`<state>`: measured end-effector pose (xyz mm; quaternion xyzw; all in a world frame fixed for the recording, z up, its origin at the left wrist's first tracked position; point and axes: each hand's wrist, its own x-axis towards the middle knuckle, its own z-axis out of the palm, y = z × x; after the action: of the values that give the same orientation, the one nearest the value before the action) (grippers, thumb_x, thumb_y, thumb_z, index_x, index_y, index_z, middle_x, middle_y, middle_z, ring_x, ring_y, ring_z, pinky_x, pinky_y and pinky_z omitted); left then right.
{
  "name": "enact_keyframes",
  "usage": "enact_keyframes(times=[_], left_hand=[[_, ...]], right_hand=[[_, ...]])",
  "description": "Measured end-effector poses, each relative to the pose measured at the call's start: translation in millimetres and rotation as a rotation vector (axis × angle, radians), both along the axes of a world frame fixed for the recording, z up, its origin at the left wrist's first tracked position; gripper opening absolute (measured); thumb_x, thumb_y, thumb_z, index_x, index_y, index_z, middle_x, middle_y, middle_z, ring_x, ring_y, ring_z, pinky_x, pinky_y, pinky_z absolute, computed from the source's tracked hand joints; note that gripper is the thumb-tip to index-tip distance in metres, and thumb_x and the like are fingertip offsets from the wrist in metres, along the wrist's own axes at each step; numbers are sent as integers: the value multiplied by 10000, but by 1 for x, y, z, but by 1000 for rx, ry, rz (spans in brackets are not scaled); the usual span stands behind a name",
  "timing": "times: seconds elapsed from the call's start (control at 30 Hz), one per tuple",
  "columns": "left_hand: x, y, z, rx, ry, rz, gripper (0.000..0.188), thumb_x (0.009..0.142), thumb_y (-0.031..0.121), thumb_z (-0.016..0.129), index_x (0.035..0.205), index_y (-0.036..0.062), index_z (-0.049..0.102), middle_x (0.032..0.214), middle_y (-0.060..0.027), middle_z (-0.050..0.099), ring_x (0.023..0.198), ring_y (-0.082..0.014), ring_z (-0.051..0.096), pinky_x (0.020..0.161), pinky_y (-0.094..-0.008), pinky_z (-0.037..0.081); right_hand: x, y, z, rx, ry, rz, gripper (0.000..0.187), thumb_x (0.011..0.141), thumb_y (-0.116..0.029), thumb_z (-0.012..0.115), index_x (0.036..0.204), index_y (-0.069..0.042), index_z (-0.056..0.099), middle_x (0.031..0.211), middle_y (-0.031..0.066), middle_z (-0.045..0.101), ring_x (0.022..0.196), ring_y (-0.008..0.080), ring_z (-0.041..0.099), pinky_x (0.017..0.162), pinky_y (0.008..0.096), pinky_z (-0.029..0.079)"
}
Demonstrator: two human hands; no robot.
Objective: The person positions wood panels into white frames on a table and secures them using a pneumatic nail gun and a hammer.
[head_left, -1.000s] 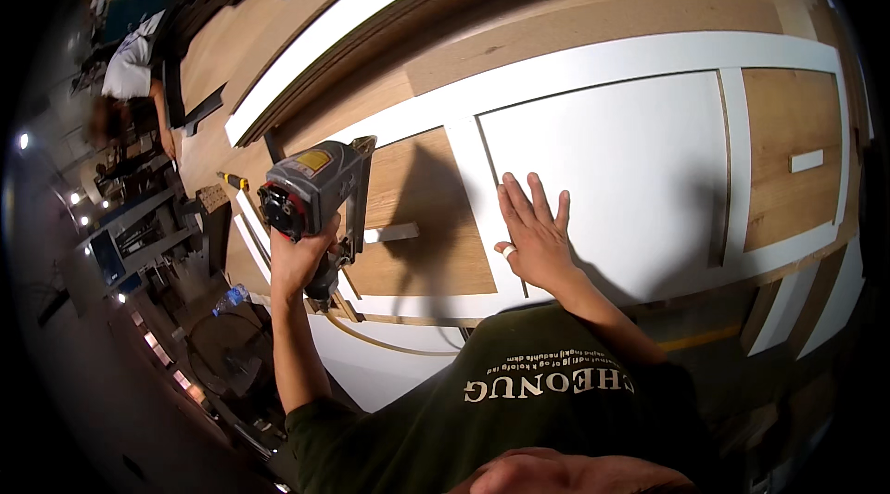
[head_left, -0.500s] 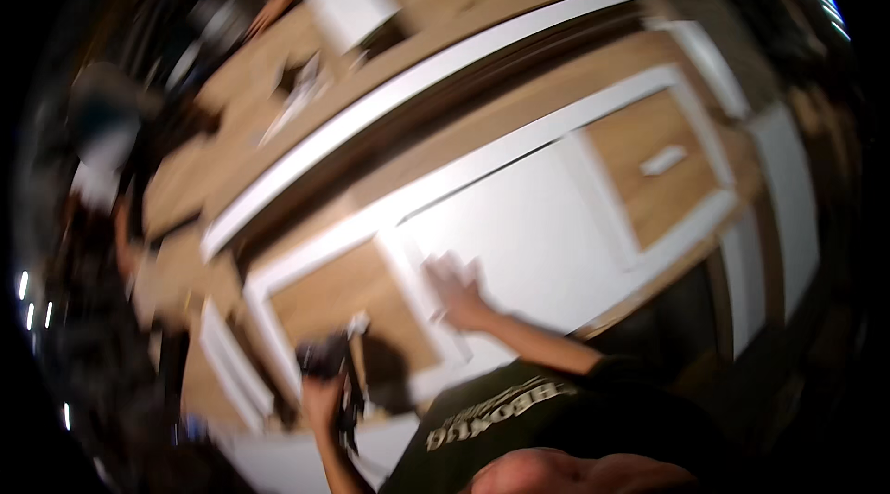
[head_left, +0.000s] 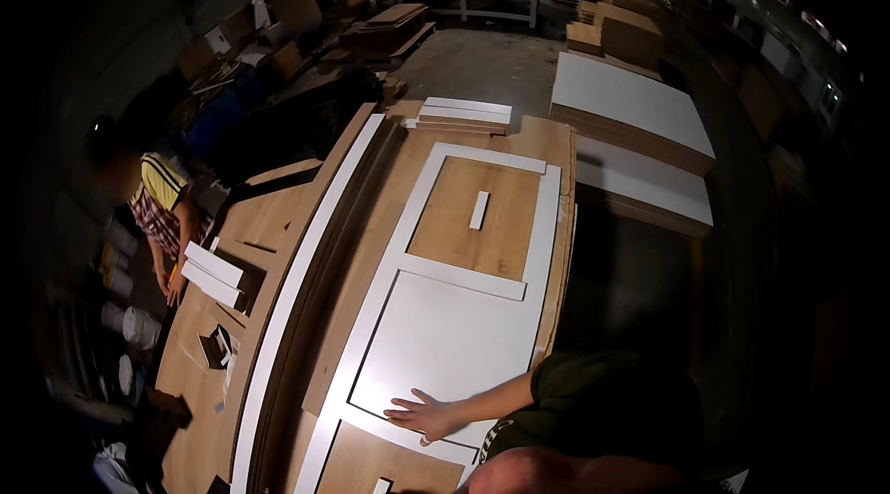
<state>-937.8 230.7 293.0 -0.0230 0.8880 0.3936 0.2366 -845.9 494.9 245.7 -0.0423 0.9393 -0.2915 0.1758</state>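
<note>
My right hand [head_left: 426,416] lies palm down with fingers spread on a white cabinet-like frame. It rests near the lower edge of the smooth white panel [head_left: 436,332] that fills the frame's middle. White rails and stiles [head_left: 408,225] surround the panel, with a dark gap line along its left side. Wood-coloured board shows through the opening above, where a small white strip [head_left: 479,209] lies. Below my hand is another such opening, with a white piece [head_left: 382,487] partly cut off by the lower edge. My left hand is out of view.
Long stacked boards with a white edge [head_left: 306,295] run along the left. Beyond them, a person [head_left: 167,216] stands by a wooden surface holding white pieces [head_left: 212,272]. Short white boards [head_left: 465,112] lie at the bench's far end. Thick white-topped panels [head_left: 630,105] are stacked right.
The view has turned toward the far end of the room. My left hand, earlier holding a dark tool, has gone out of view. My right hand is still flat on the white frame.
</note>
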Motion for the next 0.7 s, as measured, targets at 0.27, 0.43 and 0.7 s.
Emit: enact_keyframes(times=[0.27,0.43,0.7], left_hand=[[15,-37,8,20,-8,133,214,725,93,649,924,32,600,700,-63,604,558,-159,556,506,-320,444],[32,-43,69,-1,-71,154,196,726,87,647,907,40,591,683,-54,591,538,-140,545,476,-309,432],[-26,7,153,-118,-80,56,242,748,166,728,923,16,652,697,-22,635,606,-85,580,560,-267,470]], right_hand=[[-21,-8,-5,-47,-23,56,979,786,-406,644,1497,-47,75,1575,110,45,1447,335,-25,1088,646,66],[-14,-1,-26,-99,-154,-107,999,791,-414,661,1499,-54,54,1574,123,63,1446,347,-13,1055,679,2],[-16,-1,6,-28,-117,-74,875,830,-360,631,1494,-80,134,1581,63,47,1451,304,-23,1100,627,-25]])
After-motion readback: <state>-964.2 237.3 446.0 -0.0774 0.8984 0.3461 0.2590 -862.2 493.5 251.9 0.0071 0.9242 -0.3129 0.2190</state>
